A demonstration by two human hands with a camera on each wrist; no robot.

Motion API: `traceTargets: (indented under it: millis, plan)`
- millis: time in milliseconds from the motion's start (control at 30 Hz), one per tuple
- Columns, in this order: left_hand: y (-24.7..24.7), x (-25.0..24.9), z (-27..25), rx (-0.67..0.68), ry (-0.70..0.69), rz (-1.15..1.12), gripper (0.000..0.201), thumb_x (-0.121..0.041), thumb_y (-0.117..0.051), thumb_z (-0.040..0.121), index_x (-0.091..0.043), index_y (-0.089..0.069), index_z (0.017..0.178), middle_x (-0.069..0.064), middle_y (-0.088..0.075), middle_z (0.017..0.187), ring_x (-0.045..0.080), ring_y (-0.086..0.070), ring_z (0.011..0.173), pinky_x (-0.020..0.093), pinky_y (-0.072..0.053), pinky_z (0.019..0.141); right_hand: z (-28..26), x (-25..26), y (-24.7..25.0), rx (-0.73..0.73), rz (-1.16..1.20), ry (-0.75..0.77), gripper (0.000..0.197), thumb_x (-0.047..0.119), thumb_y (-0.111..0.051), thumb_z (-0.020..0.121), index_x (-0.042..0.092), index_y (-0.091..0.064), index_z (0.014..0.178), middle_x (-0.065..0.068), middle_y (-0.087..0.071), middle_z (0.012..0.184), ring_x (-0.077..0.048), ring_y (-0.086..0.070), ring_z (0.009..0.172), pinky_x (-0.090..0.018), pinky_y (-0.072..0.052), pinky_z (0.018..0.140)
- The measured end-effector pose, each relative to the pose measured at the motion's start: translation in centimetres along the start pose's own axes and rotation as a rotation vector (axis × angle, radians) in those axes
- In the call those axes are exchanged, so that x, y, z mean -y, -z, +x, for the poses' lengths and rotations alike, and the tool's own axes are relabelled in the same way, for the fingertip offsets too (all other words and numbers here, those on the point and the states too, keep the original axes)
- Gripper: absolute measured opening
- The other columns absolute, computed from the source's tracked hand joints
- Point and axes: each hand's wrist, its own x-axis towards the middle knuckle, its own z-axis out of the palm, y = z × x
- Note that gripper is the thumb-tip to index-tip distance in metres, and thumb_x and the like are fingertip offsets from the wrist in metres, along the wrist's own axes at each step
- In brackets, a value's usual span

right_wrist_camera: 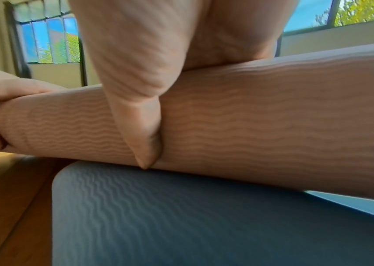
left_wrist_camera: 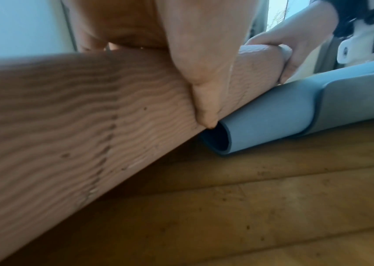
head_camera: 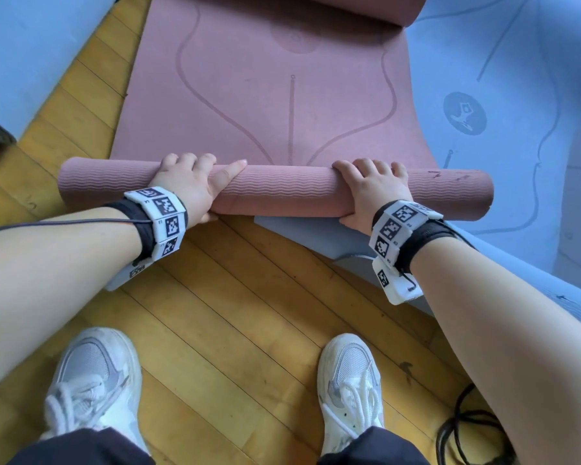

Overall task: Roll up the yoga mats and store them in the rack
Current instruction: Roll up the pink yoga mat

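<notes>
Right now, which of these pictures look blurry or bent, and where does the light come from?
Head view: sharp, with the wooden floor boards splaying from the wide lens. Left wrist view: the pink mat roll smears soft up close. Right wrist view: daylight comes through windows behind, and the blue mat below lies dim.

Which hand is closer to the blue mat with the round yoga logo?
Right. The right hand grips the pink roll just above the blue mat, beside its edge; the left hand grips the roll farther away, above bare floor.

Both hands, left [head_camera: 188, 186] and right [head_camera: 373, 189], curl forward with thumbs tucked underneath, forearms reaching forward.
</notes>
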Motion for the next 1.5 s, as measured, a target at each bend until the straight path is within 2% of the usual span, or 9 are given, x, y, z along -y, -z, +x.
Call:
traceTargets:
  millis: [267,400,533,700,833,1033,1167,1333,1500]
  plan:
    - [3.5,-1.4,-4.3,-0.110,-0.071,-0.005,0.092,-0.057,-0.046,0.089,-0.035,0.028,0.140,0.007,-0.029,0.142,0.027,-0.043,0.115,0.039,-0.035,0.097,-5.1,-2.8,2.7,-0.148,-0.038,0.028,0.083,0.040,-0.072,0.066,0.028,-0.036,0.139,-0.005,-0.049,0.131,-0.031,-0.047,0.119,-0.050,-0.029,0.104]
    - [3.6,-4.0,-5.7,-0.056,-0.166,-0.016,0.095,-0.056,-0.048,0.090,-0.034,0.027,0.143,0.006,-0.028,0.142,0.026,-0.042,0.117,0.038,-0.034,0.098,-8.4,-3.9,1.4,-0.086,-0.025,0.023,0.083,0.044,-0.072,0.063,0.027,-0.040,0.137,-0.005,-0.053,0.130,-0.031,-0.052,0.115,-0.049,-0.035,0.102]
    - [2.2,-5.2,-4.7,0.056,-0.211,-0.039,0.097,-0.052,-0.055,0.088,-0.037,0.023,0.144,0.004,-0.032,0.140,0.025,-0.043,0.116,0.038,-0.036,0.097,-8.8,-3.1,-0.9,0.130,0.005,0.010,0.090,0.051,-0.066,0.074,0.031,-0.019,0.148,0.002,-0.034,0.150,-0.023,-0.029,0.139,-0.051,-0.014,0.116]
    - [2.3,-3.5,-1.6,0.190,-0.285,-0.164,0.102,-0.055,-0.064,0.081,-0.043,0.014,0.145,-0.001,-0.040,0.135,0.024,-0.048,0.115,0.038,-0.041,0.095,-6.8,-2.2,-0.7,0.169,0.083,-0.032,0.096,0.077,-0.045,0.077,0.036,0.002,0.151,0.001,-0.005,0.161,-0.022,0.007,0.148,-0.061,0.011,0.112]
    - [3.4,-2.8,0.1,0.256,-0.351,-0.145,0.102,-0.055,-0.069,0.077,-0.044,0.006,0.144,-0.001,-0.047,0.127,0.022,-0.056,0.105,0.038,-0.051,0.085,-6.2,0.1,-0.4,0.184,0.104,0.003,0.093,0.082,-0.034,0.076,0.037,0.000,0.151,0.002,-0.015,0.158,-0.021,-0.008,0.146,-0.059,-0.001,0.115]
    - [3.7,-2.9,1.0,0.294,-0.392,-0.104,0.104,-0.060,-0.068,0.075,-0.041,0.007,0.146,0.001,-0.047,0.128,0.021,-0.057,0.102,0.035,-0.052,0.083,-5.2,-0.1,-1.7,0.172,-0.005,0.034,0.102,0.074,-0.060,0.070,0.038,-0.004,0.148,0.002,-0.029,0.148,-0.026,-0.030,0.135,-0.054,-0.025,0.108]
    - [3.5,-3.1,-0.4,0.147,-0.335,-0.152,0.102,-0.057,-0.064,0.079,-0.037,0.007,0.149,-0.001,-0.033,0.143,0.021,-0.047,0.121,0.037,-0.043,0.098,-4.0,-0.6,-2.0,0.198,0.058,0.029,0.093,0.070,-0.060,0.073,0.040,-0.011,0.146,0.002,-0.035,0.145,-0.026,-0.037,0.132,-0.050,-0.030,0.107]
    - [2.5,-5.0,-3.6,0.027,-0.213,-0.195,0.083,-0.054,-0.044,0.092,-0.028,0.009,0.151,0.006,-0.008,0.157,0.025,-0.012,0.144,0.041,-0.007,0.118,-2.5,-1.5,-2.0,0.252,0.155,0.016,0.093,0.069,-0.062,0.070,0.041,-0.015,0.146,0.003,-0.037,0.144,-0.025,-0.039,0.132,-0.047,-0.026,0.111]
    - [0.2,-6.0,-2.6,0.145,-0.182,-0.087,0.101,-0.065,-0.041,0.089,-0.023,0.034,0.142,0.009,0.023,0.156,0.029,0.017,0.145,0.047,0.007,0.118,-1.8,-1.0,-1.9,0.230,0.170,0.012,0.108,0.064,-0.064,0.074,0.036,0.008,0.150,0.000,-0.007,0.159,-0.022,0.000,0.147,-0.056,0.003,0.116]
